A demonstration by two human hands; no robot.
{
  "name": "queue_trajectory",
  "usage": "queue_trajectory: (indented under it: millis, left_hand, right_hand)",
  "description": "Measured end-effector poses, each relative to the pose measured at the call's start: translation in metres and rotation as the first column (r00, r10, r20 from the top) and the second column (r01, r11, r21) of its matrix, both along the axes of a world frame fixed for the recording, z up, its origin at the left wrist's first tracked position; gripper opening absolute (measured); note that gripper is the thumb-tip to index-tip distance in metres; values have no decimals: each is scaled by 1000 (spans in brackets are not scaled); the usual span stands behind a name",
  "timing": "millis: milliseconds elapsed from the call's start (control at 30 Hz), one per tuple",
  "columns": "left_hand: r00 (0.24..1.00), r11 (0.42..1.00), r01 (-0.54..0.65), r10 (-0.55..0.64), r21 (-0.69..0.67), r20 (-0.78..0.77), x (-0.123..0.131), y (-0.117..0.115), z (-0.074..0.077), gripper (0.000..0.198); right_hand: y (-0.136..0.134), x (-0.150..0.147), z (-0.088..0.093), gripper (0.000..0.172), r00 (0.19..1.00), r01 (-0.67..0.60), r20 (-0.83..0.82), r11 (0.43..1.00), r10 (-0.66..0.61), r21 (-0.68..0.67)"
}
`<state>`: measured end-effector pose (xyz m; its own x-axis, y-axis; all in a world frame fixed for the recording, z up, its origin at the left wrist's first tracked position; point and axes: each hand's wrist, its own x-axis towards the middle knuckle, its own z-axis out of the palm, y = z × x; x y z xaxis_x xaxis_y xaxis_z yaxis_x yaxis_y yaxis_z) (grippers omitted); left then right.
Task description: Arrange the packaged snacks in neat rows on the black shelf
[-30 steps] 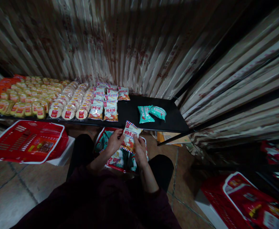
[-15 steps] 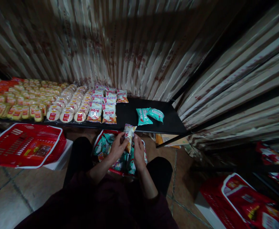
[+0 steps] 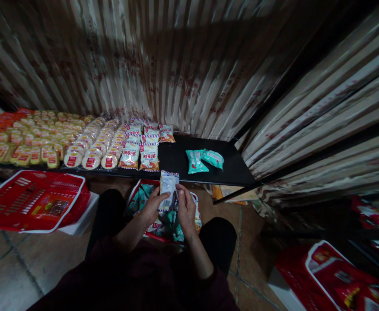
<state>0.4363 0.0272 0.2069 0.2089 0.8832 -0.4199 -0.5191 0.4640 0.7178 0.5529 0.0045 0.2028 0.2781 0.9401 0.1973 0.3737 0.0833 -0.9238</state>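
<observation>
A small snack bag [image 3: 169, 190] is held upright between my hands, its printed back with a barcode facing me. My left hand [image 3: 153, 207] pinches its left side, thumb across the front. My right hand [image 3: 186, 211] closes on its right edge with curled fingers. Beneath my hands, between my knees, stands a red basket [image 3: 131, 192] full of teal and white snack bags, partly hidden by my forearms. Just beyond, matching white snack bags [image 3: 149, 156] stand in rows on the black shelf [image 3: 173, 157]. Two teal snack bags [image 3: 197, 161] lie farther right on it.
Left along the shelf are wrapped round cakes [image 3: 91, 160] and yellow packaged cakes [image 3: 35, 154]. A red basket [image 3: 30, 190] stands at lower left, and red packages [image 3: 338, 280] at lower right. A striped curtain [image 3: 183, 77] hangs behind; a dark post [image 3: 273, 97] rises at right.
The snack bag in my hands has been turned from its printed front to its back and shifted slightly left. The bags on the shelf stay as they were.
</observation>
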Motion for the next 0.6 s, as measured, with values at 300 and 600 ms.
queue_trajectory:
  millis: [300, 600]
  left_hand:
    - [988, 996, -13, 25, -84, 151, -6, 3, -7, 50]
    - [989, 994, -24, 39, -103, 144, -6, 7, -5, 47]
  right_hand:
    - [5, 3, -4, 35, 984, 3, 179, 999, -13, 54]
    - [2, 5, -8, 33, 964, 34, 260, 994, -60, 103]
